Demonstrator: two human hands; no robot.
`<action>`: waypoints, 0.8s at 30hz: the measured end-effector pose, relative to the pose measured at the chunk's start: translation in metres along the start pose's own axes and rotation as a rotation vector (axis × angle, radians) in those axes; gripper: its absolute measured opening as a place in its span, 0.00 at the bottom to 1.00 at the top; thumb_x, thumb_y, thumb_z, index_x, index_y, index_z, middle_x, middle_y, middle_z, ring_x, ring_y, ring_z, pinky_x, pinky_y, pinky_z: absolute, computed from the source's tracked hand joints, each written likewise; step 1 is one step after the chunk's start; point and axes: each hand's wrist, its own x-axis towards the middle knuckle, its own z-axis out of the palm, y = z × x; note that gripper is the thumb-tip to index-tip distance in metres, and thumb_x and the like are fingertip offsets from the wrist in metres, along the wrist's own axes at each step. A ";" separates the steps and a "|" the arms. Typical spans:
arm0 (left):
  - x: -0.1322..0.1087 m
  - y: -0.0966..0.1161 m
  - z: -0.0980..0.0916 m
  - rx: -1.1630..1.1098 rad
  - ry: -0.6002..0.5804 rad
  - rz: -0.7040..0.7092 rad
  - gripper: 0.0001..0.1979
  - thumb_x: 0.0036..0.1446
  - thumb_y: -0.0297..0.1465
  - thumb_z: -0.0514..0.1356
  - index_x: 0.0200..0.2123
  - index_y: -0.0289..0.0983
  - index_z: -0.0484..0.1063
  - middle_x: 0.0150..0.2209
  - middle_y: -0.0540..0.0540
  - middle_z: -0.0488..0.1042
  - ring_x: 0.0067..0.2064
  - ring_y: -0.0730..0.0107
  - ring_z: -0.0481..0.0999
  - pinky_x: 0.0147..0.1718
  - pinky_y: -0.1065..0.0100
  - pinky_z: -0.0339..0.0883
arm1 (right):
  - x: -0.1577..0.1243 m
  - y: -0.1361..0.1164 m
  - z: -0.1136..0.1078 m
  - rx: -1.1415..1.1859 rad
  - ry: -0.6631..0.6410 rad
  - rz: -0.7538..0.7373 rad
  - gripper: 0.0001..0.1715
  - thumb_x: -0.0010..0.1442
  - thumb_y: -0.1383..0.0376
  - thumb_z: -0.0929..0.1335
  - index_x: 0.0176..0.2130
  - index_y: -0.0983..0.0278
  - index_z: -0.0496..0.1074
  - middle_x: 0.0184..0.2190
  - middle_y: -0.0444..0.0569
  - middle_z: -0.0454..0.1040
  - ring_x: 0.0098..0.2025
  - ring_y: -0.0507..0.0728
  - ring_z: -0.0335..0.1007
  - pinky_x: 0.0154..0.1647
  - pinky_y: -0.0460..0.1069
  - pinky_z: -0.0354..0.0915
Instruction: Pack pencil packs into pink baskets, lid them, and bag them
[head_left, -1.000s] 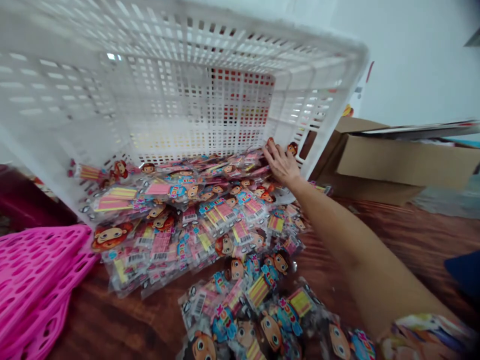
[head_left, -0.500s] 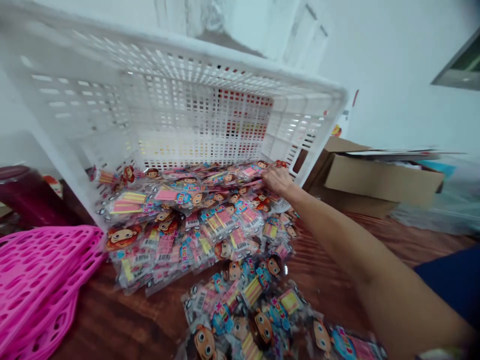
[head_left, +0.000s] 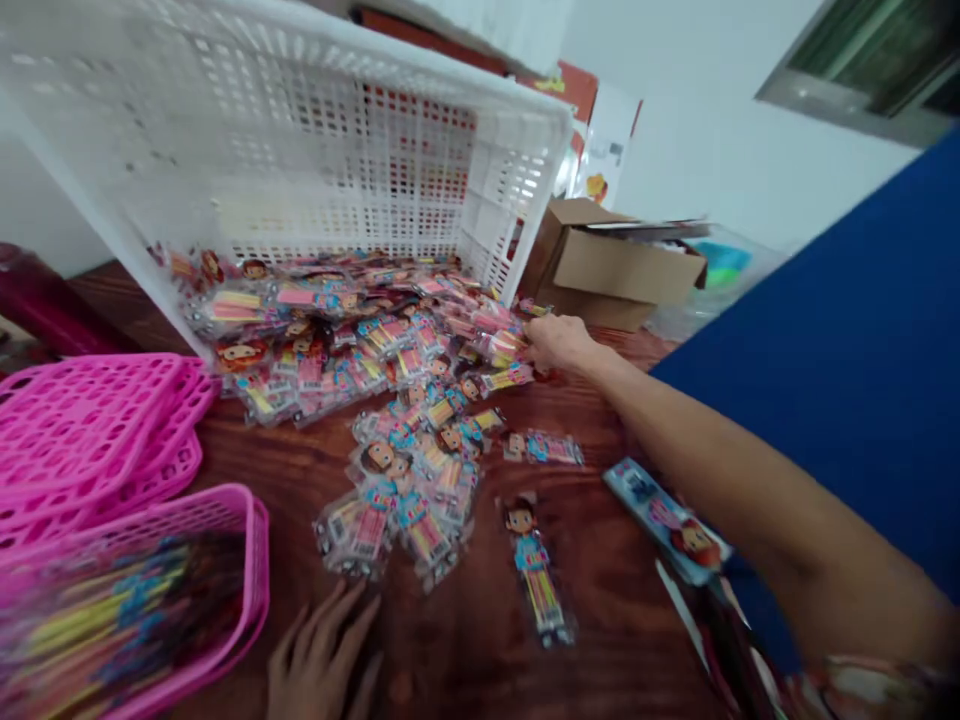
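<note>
A pile of clear packets [head_left: 390, 335] with cartoon figures and pink and yellow sticks spills from a tipped white crate [head_left: 517, 150] onto the table. At the pile's right edge my right hand [head_left: 562, 345] is closed, its fingers curled on packets there; the fingertips are partly hidden. My left hand [head_left: 322, 655] lies low in the view with fingers stretched out, just below a looser cluster of packets [head_left: 420, 480]. Its lower part is cut off by the frame edge. One single packet [head_left: 536, 570] lies apart, to the right of my left hand.
A pink basket [head_left: 259, 560] of packets stands at lower left, with stacked pink perforated trays [head_left: 90, 420] behind it. A dark red container [head_left: 52, 300] is farther back. To the right are a cardboard box [head_left: 622, 265], a printed blue packet [head_left: 664, 520] and a large blue surface [head_left: 840, 400].
My view has shifted; the crate now appears farther left and higher. My right hand has drawn out from beside the crate to the pile's edge. My left hand and the filled pink basket have come into view.
</note>
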 end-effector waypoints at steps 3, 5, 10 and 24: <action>0.003 0.001 -0.009 -0.042 0.014 0.001 0.22 0.60 0.34 0.54 0.58 0.46 0.65 0.57 0.44 0.72 0.58 0.55 0.70 0.54 0.50 0.61 | -0.044 -0.002 0.022 0.067 -0.087 -0.011 0.18 0.57 0.59 0.68 0.46 0.62 0.78 0.44 0.57 0.79 0.46 0.63 0.75 0.41 0.50 0.67; 0.009 0.008 -0.016 -0.078 0.035 -0.074 0.22 0.62 0.34 0.53 0.60 0.43 0.64 0.58 0.40 0.70 0.57 0.53 0.69 0.53 0.49 0.62 | -0.068 -0.004 0.029 0.099 -0.086 -0.017 0.17 0.59 0.59 0.66 0.46 0.61 0.77 0.45 0.56 0.79 0.47 0.62 0.75 0.41 0.49 0.67; 0.049 0.041 -0.016 -0.065 -0.059 -0.161 0.27 0.63 0.39 0.53 0.65 0.46 0.57 0.65 0.38 0.59 0.65 0.44 0.57 0.55 0.41 0.60 | -0.112 -0.003 0.024 0.146 -0.030 -0.045 0.16 0.60 0.60 0.66 0.44 0.61 0.77 0.44 0.56 0.79 0.47 0.62 0.75 0.43 0.50 0.66; 0.145 0.003 0.004 -0.058 -0.153 -0.071 0.16 0.56 0.33 0.61 0.48 0.43 0.72 0.59 0.40 0.67 0.66 0.41 0.54 0.58 0.37 0.52 | -0.243 -0.090 0.100 0.188 0.198 -0.250 0.25 0.65 0.75 0.54 0.56 0.66 0.67 0.48 0.58 0.74 0.48 0.61 0.70 0.35 0.50 0.68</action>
